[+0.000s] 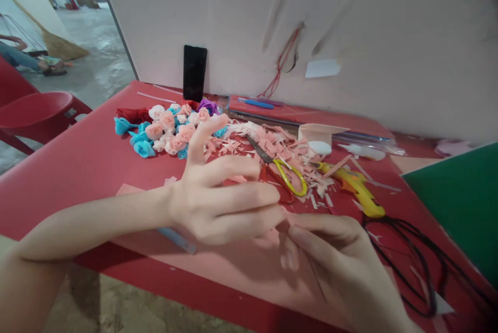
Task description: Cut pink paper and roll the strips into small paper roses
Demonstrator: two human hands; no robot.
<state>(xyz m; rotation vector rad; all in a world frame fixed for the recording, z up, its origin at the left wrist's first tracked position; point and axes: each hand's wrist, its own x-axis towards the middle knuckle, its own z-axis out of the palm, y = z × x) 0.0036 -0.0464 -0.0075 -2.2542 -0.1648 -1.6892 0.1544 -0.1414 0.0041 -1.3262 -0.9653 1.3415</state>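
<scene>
while the right hand pinches a small pink piece between thumb and finger at the view's five o'clock, the left hand sits at its nine o'clock, fingers bent close, whether gripping i cannot tell, with scissors at its twelve o'clock.

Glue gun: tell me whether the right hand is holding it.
No, the glue gun lies on the red table, outside the right hand's grip.

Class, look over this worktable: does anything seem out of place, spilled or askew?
Yes: the pink paper scraps lie loose on the red table in an untidy heap, with stray bits around it. Scissors lie among them, and the yellow glue gun points into the heap, perhaps risky if hot.
</scene>
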